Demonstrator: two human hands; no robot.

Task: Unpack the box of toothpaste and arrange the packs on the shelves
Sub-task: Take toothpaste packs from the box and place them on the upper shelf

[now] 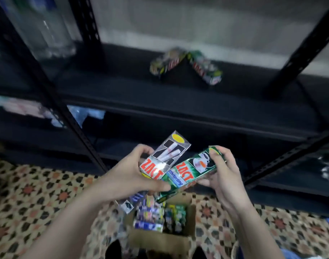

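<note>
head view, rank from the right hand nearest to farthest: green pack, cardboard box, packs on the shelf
1. green pack: held in the right hand
2. cardboard box: on the floor, below the hands
3. packs on the shelf: up on the shelf, farthest

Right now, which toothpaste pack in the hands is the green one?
The green pack is the one the right hand grips, printed "whitening" with a cup picture. The left hand holds the silver pack instead.
</note>
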